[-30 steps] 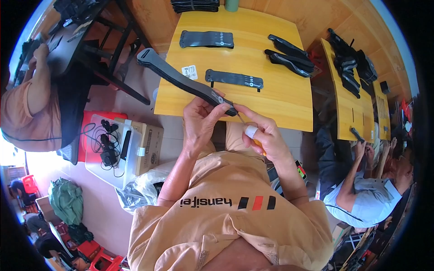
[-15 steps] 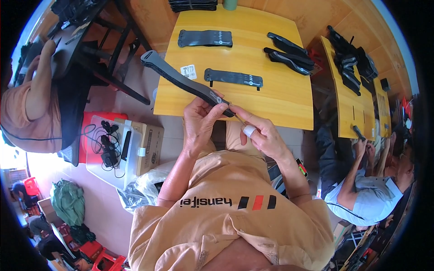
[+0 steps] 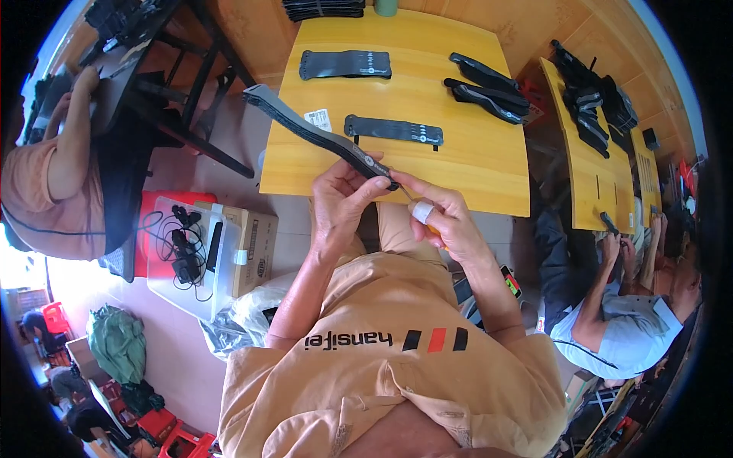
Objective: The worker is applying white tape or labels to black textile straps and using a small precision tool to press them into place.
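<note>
A long grey-and-black strap [image 3: 301, 131], apparently in layers, slants from the upper left down to my hands over the table's near edge. My left hand [image 3: 336, 200] pinches its lower end between thumb and fingers. My right hand [image 3: 452, 223], with white tape round one finger, grips a slim tool [image 3: 433, 231] with a yellow handle and thin metal shaft. The shaft points at the strap's lower end; whether its tip goes in is hidden. Just beyond my hands, a short dark grey strap [image 3: 393, 130] lies flat on the yellow table [image 3: 481, 179].
Farther back lie a wider dark strap [image 3: 345, 65], a white label [image 3: 318, 120] and curved black straps [image 3: 489, 90]. A bundle of black straps [image 3: 324, 8] is at the far edge. Left of me are a clear bin [image 3: 160, 278] with cables and a cardboard box [image 3: 256, 244]. People work on both sides.
The strap's far end has turned slightly, showing more of its dark layered edge. My right hand has tilted, bringing the tool's yellow handle into sight.
</note>
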The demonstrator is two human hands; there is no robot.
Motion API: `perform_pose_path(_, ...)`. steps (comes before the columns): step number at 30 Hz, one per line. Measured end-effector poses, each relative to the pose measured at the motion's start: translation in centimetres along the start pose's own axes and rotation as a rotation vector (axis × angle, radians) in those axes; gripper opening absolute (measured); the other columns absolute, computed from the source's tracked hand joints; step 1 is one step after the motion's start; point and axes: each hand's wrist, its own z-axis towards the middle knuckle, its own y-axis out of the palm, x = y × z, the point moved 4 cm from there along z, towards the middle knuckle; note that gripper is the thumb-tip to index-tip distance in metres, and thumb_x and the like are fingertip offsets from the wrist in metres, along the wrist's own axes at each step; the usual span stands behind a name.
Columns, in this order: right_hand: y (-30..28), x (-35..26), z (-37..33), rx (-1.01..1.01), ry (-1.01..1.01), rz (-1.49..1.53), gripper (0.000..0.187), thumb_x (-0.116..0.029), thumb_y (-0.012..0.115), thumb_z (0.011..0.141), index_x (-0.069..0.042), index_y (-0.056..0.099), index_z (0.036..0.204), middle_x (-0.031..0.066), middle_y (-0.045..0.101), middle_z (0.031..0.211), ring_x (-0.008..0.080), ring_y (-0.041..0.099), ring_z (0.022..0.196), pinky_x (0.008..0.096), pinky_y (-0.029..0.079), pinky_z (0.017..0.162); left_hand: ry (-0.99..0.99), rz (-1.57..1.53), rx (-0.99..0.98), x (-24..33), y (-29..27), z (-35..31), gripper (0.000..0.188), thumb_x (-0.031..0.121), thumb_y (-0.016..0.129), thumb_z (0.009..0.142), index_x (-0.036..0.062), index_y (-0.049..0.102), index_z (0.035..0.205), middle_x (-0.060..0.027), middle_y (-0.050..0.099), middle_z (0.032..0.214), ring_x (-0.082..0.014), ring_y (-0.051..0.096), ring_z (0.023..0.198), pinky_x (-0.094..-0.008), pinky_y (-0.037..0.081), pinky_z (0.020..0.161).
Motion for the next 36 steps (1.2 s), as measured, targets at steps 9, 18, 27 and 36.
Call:
perform_pose_path(9, 0.0, -0.4, -0.3, -0.036, 0.033, -0.129, 0.054, 0.002, 0.033, 0.082, -0.016, 0.036, 0.133, -0.0001, 0.046, 0.055, 0.0037, 0.039, 0.046, 0.0148, 0.03, 0.042, -0.028, -0.021, -0.012, -0.6, -0.2, -0.2, 0.029, 0.001, 0.063, 0.077, -0.0053, 0.054, 0.104, -0.0098, 0.061, 0.088, -0.0139, 0.06, 0.08, -0.0261, 0.052, 0.073)
perform_pose_path(18, -0.1, 0.1, -0.2, -0.001, -0.009, -0.239, 0.058, 0.006, 0.03, 0.081, -0.016, 0.035, 0.134, 0.0013, 0.045, 0.056, 0.0079, 0.045, 0.051, 0.0194, 0.038, 0.051, -0.018, 0.102, -0.028, -0.7, -0.1, 0.1, 0.029, 0.001, 0.065, 0.076, -0.0053, 0.055, 0.103, -0.0081, 0.062, 0.086, -0.0117, 0.06, 0.079, -0.0233, 0.051, 0.072)
perform_pose_path(27, -0.4, 1.0, 0.1, 0.009, 0.06, -0.02, 0.053, 0.003, 0.034, 0.083, -0.015, 0.038, 0.133, 0.0017, 0.047, 0.055, 0.0053, 0.041, 0.044, 0.0164, 0.031, 0.041, 0.017, 0.077, -0.007, -1.2, 0.0, -0.1, 0.027, -0.002, 0.064, 0.076, -0.0064, 0.055, 0.101, -0.009, 0.062, 0.087, -0.0123, 0.061, 0.079, -0.0227, 0.05, 0.072)
perform_pose_path(36, -0.6, 0.4, 0.2, 0.009, 0.016, 0.016, 0.047, 0.0, 0.043, 0.084, -0.013, 0.041, 0.13, 0.0009, 0.049, 0.053, 0.0038, 0.037, 0.04, 0.016, 0.027, 0.038, 0.037, 0.083, -0.032, -0.3, 0.1, 0.1, 0.03, -0.005, 0.064, 0.073, -0.0053, 0.057, 0.101, -0.0093, 0.062, 0.085, -0.0135, 0.061, 0.079, -0.0244, 0.051, 0.072)
